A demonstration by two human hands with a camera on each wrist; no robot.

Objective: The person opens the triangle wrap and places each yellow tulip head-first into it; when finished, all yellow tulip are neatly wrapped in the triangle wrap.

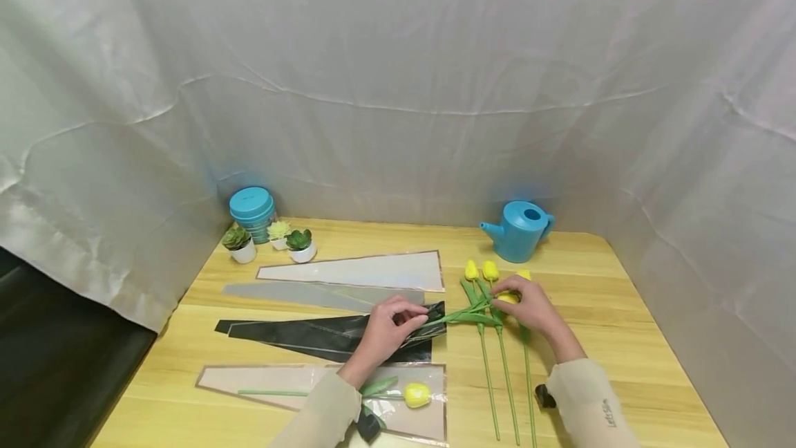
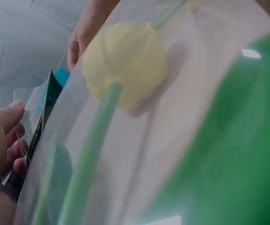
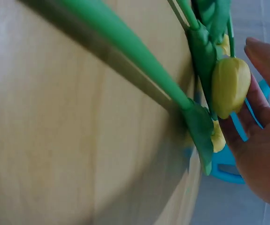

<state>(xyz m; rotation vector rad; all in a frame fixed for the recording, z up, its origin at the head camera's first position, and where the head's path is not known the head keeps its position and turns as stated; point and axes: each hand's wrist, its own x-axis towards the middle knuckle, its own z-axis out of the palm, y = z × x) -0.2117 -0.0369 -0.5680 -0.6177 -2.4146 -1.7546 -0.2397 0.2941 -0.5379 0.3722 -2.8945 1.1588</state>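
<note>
My left hand (image 1: 387,330) pinches the open wide end of a black flower sleeve (image 1: 298,334). In the left wrist view, thumb and fingers hold its clear film edge (image 2: 29,110). My right hand (image 1: 530,306) holds a yellow tulip (image 3: 231,86) by its head, fingers along one side. The tulip's green stem points left, its lower part at the mouth of the black sleeve. Under the right hand lie three more tulips (image 1: 490,271), stems toward me. Close to my left forearm, another tulip (image 1: 417,395) lies inside a pink clear-fronted sleeve (image 1: 280,382).
Behind the black sleeve lie a grey sleeve (image 1: 267,290) and a white sleeve (image 1: 373,270). A blue watering can (image 1: 521,237) stands at the back right. At the back left are a blue-lidded container (image 1: 251,206) and small potted succulents (image 1: 302,247). Pale curtains (image 1: 398,157) surround the wooden table (image 1: 597,282).
</note>
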